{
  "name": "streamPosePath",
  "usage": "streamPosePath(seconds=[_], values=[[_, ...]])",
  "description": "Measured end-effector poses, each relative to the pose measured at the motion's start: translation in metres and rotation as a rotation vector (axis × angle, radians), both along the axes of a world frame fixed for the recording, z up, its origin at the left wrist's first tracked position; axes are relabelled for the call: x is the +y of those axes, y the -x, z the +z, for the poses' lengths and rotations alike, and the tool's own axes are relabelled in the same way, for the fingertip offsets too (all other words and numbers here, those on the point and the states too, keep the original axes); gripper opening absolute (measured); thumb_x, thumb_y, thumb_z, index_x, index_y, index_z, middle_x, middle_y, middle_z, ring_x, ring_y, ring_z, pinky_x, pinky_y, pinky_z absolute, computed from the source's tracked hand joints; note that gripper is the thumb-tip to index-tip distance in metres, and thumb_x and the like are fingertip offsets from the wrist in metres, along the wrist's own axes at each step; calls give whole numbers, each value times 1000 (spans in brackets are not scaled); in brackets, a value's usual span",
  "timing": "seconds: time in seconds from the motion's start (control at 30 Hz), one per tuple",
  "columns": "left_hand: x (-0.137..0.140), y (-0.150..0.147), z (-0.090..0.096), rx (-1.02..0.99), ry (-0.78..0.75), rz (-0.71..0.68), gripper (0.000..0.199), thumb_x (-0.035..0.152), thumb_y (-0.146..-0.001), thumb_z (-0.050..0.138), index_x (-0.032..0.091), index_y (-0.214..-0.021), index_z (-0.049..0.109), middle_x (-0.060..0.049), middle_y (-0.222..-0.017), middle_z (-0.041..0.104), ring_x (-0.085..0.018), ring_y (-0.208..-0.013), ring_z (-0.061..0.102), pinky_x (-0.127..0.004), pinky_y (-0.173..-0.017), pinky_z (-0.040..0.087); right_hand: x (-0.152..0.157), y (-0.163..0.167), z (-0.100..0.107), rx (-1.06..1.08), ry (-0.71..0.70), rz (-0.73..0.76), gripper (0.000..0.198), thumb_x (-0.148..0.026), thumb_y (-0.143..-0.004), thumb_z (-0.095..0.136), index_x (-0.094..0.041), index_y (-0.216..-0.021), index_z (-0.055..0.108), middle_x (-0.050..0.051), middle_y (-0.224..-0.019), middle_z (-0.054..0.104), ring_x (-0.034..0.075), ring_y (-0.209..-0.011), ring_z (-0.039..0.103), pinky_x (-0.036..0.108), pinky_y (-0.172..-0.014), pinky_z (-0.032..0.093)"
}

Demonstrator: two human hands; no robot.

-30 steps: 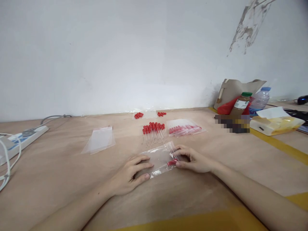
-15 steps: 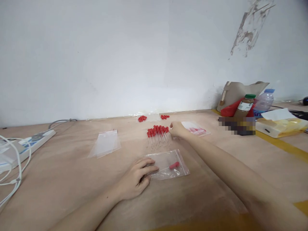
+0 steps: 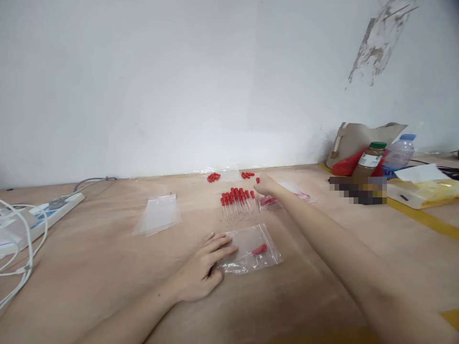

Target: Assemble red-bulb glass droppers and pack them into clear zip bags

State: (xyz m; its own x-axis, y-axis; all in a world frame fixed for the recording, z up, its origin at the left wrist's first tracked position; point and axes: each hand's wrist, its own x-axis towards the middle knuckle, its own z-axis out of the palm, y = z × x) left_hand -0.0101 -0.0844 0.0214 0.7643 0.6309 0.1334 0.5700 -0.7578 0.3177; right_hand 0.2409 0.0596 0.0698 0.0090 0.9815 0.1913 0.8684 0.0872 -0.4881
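Observation:
My left hand lies open with spread fingers, its fingertips on the left part of a clear zip bag. Inside that bag is one dropper with a red bulb. Beyond it, several glass droppers lie side by side, red bulbs pointing away from me. At the right end of this row, my right hand is closed in a pinch on a dropper, whose red bulb shows at the fingertips. The stem of this dropper cannot be made out. Behind the hand lie filled bags with red bulbs.
Flat clear bags lie to the left. Loose red bulbs lie near the wall. A power strip with white cables stands far left. At right are a green-capped bottle, a water bottle, a grey bag and a yellow packet.
My right hand has risen slightly away from the dropper row, and a red bulb now shows at its fingertips. My left hand stays on the bag. The view has shifted slightly.

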Motion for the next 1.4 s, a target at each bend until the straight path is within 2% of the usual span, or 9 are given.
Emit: streamPosePath(seconds=[0.07,0.13,0.27,0.6,0.73,0.87,1.03,1.23,1.4], values=[[0,0,2,18,15,-4,55,12,-77,43,26,-129,38,-2,-139,31,-23,-128,24,-47,-105,20,-25,-19,-4,125,-32,10,33,-13,-73,41,-13,-105,49,0,-59,55,10,-49,53,20,-46,41],[-1,-1,3,30,19,5,47,18,-83,41,28,-128,39,-1,-139,30,-23,-128,24,-46,-104,23,-54,-38,-16,480,-128,59,43,-13,-71,41,-15,-114,38,-5,-56,49,9,-43,49,19,-42,39],[-1,-3,2,35,-1,19,39,30,-88,39,28,-127,41,-3,-138,32,-23,-127,26,-45,-103,26,-98,-63,-50,881,-213,-12,46,-21,-66,50,-19,-108,34,-9,-56,45,8,-41,48,18,-38,38],[1,-3,-1,27,-64,-3,39,32,-88,40,28,-127,40,-3,-137,33,-23,-126,29,-45,-102,28,-121,-32,-70,1256,-52,-28,45,-26,-61,64,-23,-95,35,-9,-61,50,10,-52,57,24,-53,50],[1,-4,-2,12,-68,-1,42,33,-88,40,27,-129,36,-3,-137,33,-22,-127,28,-44,-103,26,-132,-33,-71,1234,139,83,35,-35,-64,64,-20,-87,42,-2,-69,57,11,-56,59,27,-58,50],[-1,-5,0,19,-46,9,44,33,-88,40,26,-131,34,-4,-137,34,-21,-126,28,-43,-104,25,-137,-42,-68,970,297,267,34,-39,-65,65,-16,-83,49,-2,-62,56,7,-49,50,20,-46,41],[-1,-6,1,7,-41,9,45,32,-87,41,25,-131,33,-4,-136,35,-21,-126,29,-43,-104,25,-139,-37,-66,743,193,396,26,-33,-65,65,-13,-80,59,-6,-52,47,4,-46,38,17,-43,30],[-1,-6,1,-13,-32,6,47,33,-87,43,25,-131,32,-4,-135,37,-23,-125,30,-45,-104,24,-138,-21,-71,640,23,296,17,-30,-68,59,-16,-77,64,-2,-56,56,7,-46,42,18,-42,32],[-1,-7,2,-30,-30,0,47,34,-86,44,24,-131,34,-5,-135,38,-23,-124,32,-43,-103,27,-141,-18,-67,711,154,404,19,-34,-70,58,-16,-75,62,1,-65,62,11,-56,53,20,-48,39]])
